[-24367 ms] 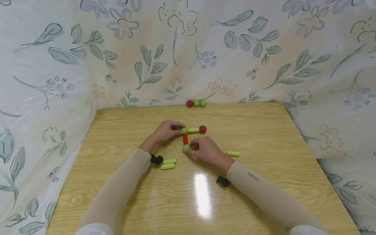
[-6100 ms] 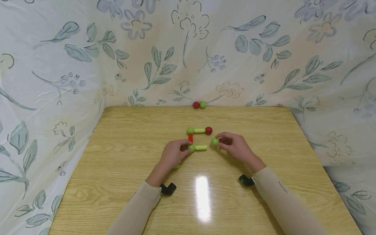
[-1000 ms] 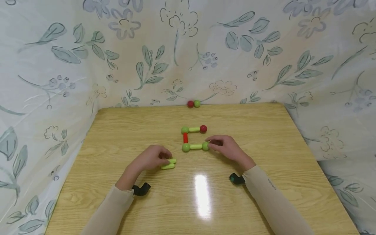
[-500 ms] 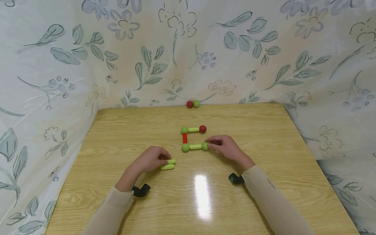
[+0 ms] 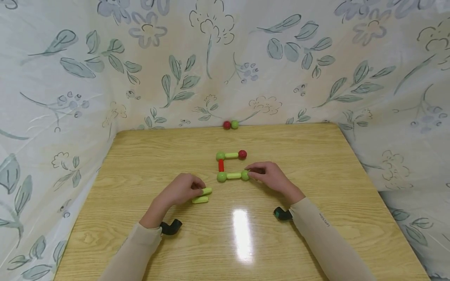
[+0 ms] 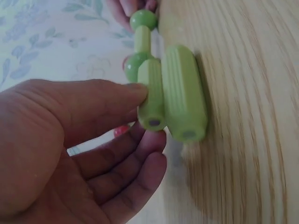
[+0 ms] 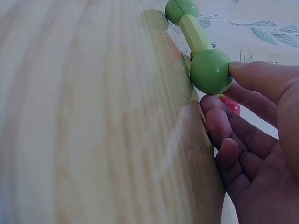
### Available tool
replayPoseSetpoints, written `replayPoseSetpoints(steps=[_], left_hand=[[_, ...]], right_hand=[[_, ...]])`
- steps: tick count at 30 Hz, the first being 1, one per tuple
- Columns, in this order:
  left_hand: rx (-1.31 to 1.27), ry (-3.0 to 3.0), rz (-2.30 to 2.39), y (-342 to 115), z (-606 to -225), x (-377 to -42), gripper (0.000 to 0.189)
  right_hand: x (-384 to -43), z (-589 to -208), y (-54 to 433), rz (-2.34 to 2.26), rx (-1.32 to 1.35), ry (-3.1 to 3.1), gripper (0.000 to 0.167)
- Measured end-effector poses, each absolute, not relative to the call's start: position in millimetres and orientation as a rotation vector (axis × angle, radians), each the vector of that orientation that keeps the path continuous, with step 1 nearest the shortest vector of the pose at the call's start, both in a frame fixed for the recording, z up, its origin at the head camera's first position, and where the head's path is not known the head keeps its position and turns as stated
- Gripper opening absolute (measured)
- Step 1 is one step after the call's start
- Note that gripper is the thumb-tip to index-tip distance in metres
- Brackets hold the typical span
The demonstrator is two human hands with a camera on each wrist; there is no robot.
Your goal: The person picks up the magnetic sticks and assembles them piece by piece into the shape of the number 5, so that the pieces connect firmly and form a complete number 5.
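In the head view, my left hand (image 5: 183,190) pinches a yellow-green magnetic rod (image 6: 153,102) between thumb and fingers. A second, matching rod (image 5: 200,200) lies on the table right beside it; grey discs show in both rod ends in the left wrist view. My right hand (image 5: 270,176) holds a green ball (image 7: 210,72) by thumb and fingertips. That ball ends a chain lying on the table: a yellow-green rod (image 5: 233,176), a green corner ball (image 5: 221,176), a red rod (image 5: 221,165), another green ball (image 5: 220,156), an upper yellow-green rod (image 5: 231,155) and a red ball (image 5: 242,154).
A loose red ball (image 5: 226,125) and a loose green ball (image 5: 234,124) touch at the wooden table's (image 5: 299,242) back edge, against the floral cloth (image 5: 158,78). Black wrist cameras, left (image 5: 171,226) and right (image 5: 282,213), sit by the sleeves.
Over the last half second my left hand has shifted the pinched rod slightly, tilting its right end away from the other rod. Earlier, the right hand brought the green ball to the chain's end.
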State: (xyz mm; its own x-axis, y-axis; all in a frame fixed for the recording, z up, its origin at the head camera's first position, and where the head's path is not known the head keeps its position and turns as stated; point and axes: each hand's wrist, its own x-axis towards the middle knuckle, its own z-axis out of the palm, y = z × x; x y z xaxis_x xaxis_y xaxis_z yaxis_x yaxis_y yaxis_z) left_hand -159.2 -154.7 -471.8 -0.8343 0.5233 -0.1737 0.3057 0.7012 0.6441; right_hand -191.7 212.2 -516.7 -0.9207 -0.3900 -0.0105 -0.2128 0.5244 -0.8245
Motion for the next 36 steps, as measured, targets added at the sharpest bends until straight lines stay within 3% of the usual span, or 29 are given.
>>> replayPoseSetpoints(steps=[17, 36], left_hand=[[0.423, 2.535, 1.208, -110, -473, -146, 0.014], [0.424, 2.473, 1.321, -73, -477, -135, 0.012]], right_hand=[[-191, -515, 210, -1.314, -0.513, 2.598, 0.029], [-190, -514, 211, -1.308, -0.505, 2.597, 0.030]])
